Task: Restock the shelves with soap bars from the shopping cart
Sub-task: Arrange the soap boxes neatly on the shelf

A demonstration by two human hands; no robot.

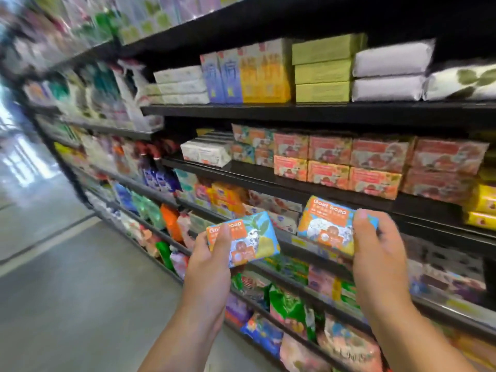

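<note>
My left hand (pixel 208 260) grips a blue and orange Goat Soap box (pixel 251 237) from below, thumb across its front. My right hand (pixel 381 253) grips a second Goat Soap box (pixel 326 224) by its right end, held a little higher and nearer the racks. Both boxes hover in front of the black shelf (pixel 268 174) that carries matching blue Goat Soap boxes (pixel 249 145) and stacked red ones (pixel 375 162). The shopping cart is out of view.
Black shelving runs from upper left to lower right. The upper shelf (pixel 295 110) holds green, white and yellow soap packs. Lower racks carry bagged goods (pixel 290 310). Grey aisle floor (pixel 67 277) lies open to the left.
</note>
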